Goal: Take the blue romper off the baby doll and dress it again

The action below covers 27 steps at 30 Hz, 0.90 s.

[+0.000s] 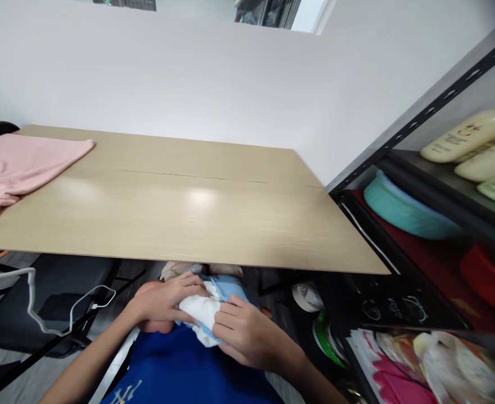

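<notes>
Workpiece: white-and-blue cloth, bunched into a soft bundle; located over the lap, just below the near edge of the table and in front of the blue shirt.
Left hand: the left hand grips the left side of the cloth; fingers bend over the top, thumb lies along the near side, fabric pinched between them.
Right hand: the right hand grips the right side of the cloth; fingers curl over the fabric and lie close together. Thumb contact cannot be told.
Hand spacing: hands apart, with the white part of the cloth exposed between them.
Table: tan table, smooth top, with a thin dark seam running across it; far edge at the white wall.
Table, left end: pink cloth, spread with folds toward the near edge.
Below table, left: dark seat; white cable loops in front of it.
Shelf unit, upper right: black shelf carrying pale bottles lying on their sides.
Shelf unit, lower level: teal basin on a red surface, with a red container to its right.
Lower right: bright pink item beside crumpled plastic bags; details blurred.
</notes>
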Each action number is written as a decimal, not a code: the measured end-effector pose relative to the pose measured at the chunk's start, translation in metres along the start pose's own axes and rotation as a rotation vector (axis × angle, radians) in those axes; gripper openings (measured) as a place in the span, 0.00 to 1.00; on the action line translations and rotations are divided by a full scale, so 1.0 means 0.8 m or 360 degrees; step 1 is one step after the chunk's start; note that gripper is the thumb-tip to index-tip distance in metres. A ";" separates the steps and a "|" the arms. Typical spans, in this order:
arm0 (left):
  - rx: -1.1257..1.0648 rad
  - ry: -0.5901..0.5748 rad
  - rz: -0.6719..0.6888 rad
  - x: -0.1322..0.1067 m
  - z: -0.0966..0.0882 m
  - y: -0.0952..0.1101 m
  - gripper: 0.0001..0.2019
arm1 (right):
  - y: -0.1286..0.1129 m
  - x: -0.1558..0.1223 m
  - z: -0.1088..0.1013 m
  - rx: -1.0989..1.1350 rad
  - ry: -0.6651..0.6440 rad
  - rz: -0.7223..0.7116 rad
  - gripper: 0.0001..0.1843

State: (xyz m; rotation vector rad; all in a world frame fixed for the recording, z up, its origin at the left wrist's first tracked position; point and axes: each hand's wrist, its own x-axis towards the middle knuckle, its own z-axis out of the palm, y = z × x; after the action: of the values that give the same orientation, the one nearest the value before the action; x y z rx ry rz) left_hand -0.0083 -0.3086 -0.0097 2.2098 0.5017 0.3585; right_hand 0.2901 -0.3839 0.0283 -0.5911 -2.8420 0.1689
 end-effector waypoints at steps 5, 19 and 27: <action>-0.0189 0.0047 -0.0077 -0.018 -0.015 -0.013 0.24 | -0.016 -0.057 0.021 0.0131 0.0282 0.0173 0.11; -0.0726 -0.0255 -0.0036 -0.001 -0.046 0.005 0.25 | 0.065 -0.073 0.090 0.1738 0.0764 0.0770 0.45; -0.0168 0.0141 -0.1063 -0.011 -0.035 -0.033 0.36 | 0.153 0.047 0.122 0.1675 -0.0252 0.0859 0.26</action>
State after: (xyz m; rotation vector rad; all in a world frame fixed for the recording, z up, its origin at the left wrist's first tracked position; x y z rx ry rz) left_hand -0.0338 -0.2788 -0.0140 1.7998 1.1907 0.1178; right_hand 0.2783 -0.2637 -0.0780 -1.0337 -2.1513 1.6860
